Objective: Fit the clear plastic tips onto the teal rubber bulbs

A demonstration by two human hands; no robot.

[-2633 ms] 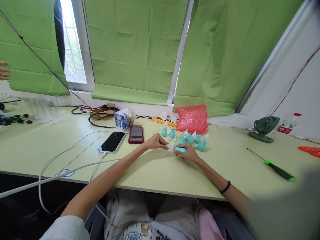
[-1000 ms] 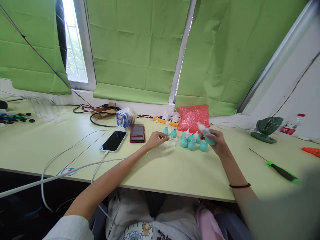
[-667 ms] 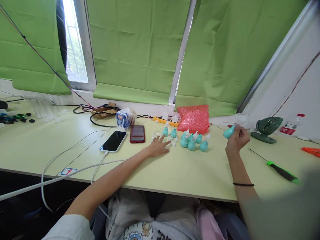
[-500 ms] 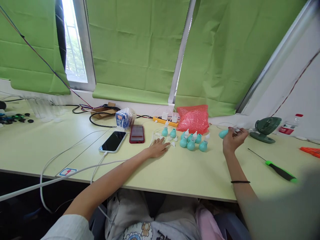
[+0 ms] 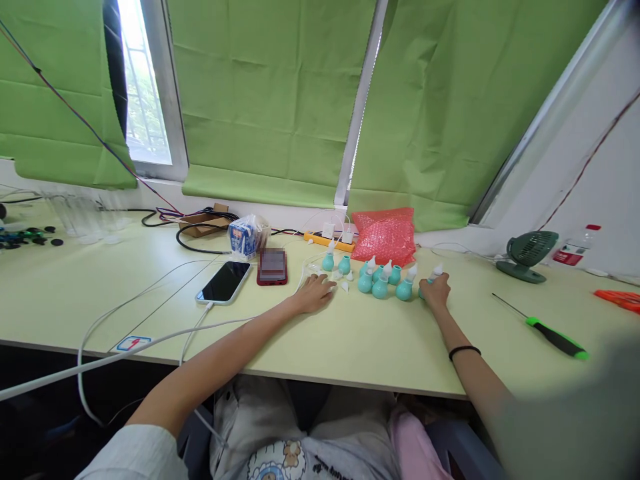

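Observation:
My left hand [image 5: 314,293] lies flat on the table, fingers spread, beside a few small white pieces [image 5: 345,287]. My right hand [image 5: 436,291] is wrapped round a teal bulb with a white tip [image 5: 437,271], which stands upright at table level and is mostly hidden by the fingers. To its left is a group of several teal bulbs [image 5: 380,287], some topped with white tips and some with bare necks. Two more teal bulbs, one tipped [image 5: 328,261] and one without a tip [image 5: 345,265], stand behind my left hand.
Behind the bulbs are a red bubble-wrap bag [image 5: 384,235] and an orange power strip [image 5: 320,239]. Phones [image 5: 225,283] and cables lie left. A screwdriver [image 5: 557,338], green fan [image 5: 529,253] and bottle [image 5: 575,248] are on the right.
My right hand has moved left and down, from holding the bulb raised and tilted to holding it upright beside the group. My left hand has stayed nearly in place.

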